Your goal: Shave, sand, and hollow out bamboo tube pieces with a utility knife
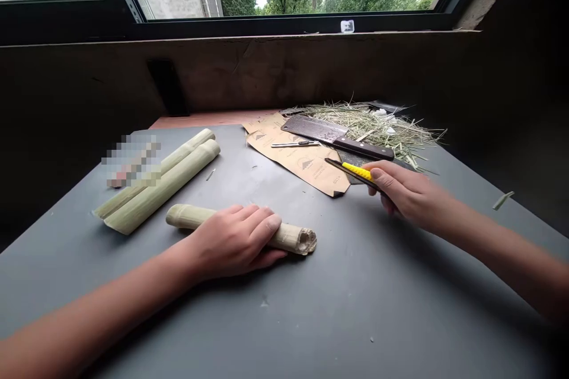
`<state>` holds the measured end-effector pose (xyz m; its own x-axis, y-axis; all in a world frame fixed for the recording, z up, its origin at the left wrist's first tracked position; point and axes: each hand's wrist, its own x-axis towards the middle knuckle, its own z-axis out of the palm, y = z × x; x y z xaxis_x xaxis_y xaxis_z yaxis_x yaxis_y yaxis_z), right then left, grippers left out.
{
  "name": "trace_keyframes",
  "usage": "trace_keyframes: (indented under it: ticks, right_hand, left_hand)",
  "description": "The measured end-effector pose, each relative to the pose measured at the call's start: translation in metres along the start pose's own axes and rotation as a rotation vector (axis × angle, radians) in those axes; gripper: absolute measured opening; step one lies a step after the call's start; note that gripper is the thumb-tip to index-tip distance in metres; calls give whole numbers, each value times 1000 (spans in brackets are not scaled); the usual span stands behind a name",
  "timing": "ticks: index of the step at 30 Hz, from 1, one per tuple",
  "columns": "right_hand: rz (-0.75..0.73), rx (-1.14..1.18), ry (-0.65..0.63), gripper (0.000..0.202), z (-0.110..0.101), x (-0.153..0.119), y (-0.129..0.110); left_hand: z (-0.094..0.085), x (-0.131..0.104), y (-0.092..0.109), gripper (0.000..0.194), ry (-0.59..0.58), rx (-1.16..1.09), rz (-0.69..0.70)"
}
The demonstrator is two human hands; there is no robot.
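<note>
Left hand (237, 240) clasped over bamboo tube (291, 238), centre of frame, tube lying on grey table (311, 320). Right hand (404, 189), right of centre, grips yellow-and-black knife (355, 171), tip pointing left over brown printed sheet (296, 160). Cleaver (313, 126) upper right of centre, beside shavings heap (360, 115). Two bamboo pieces (166, 189) left of frame.
</note>
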<state>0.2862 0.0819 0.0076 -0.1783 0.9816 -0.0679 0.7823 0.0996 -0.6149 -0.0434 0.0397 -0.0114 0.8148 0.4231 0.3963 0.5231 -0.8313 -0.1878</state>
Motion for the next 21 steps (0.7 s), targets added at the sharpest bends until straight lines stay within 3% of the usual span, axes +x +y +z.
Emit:
trace_keyframes:
  ticks: [3,5,8,10,12,17,21]
  right_hand:
    - [142,493,-219,48,0,-11,-9]
    - [158,636,-409,42,-1,-17,-13]
    - [97,556,-621,59,-5,-27,-15]
    - [52,422,-676,60,-10,-34,-12]
    - [12,275,-637,57,-14,-41,-3]
    - [-143,-43,-343,51,-17,-49,26]
    - [-206,-101,-291,43,-10,-44,19]
  left_hand:
    - [1,1,0,30,-9,19,-65]
    - [2,2,-1,29,-24,27,-118]
    - [3,4,-2,28,-42,28,-152]
    - [4,4,-3,29,-52,30,-154]
    - [4,5,-4,31,-64,40,-167]
    - [5,8,-10,33,-147,46,-177]
    - [4,9,-11,34,-164,33,-177]
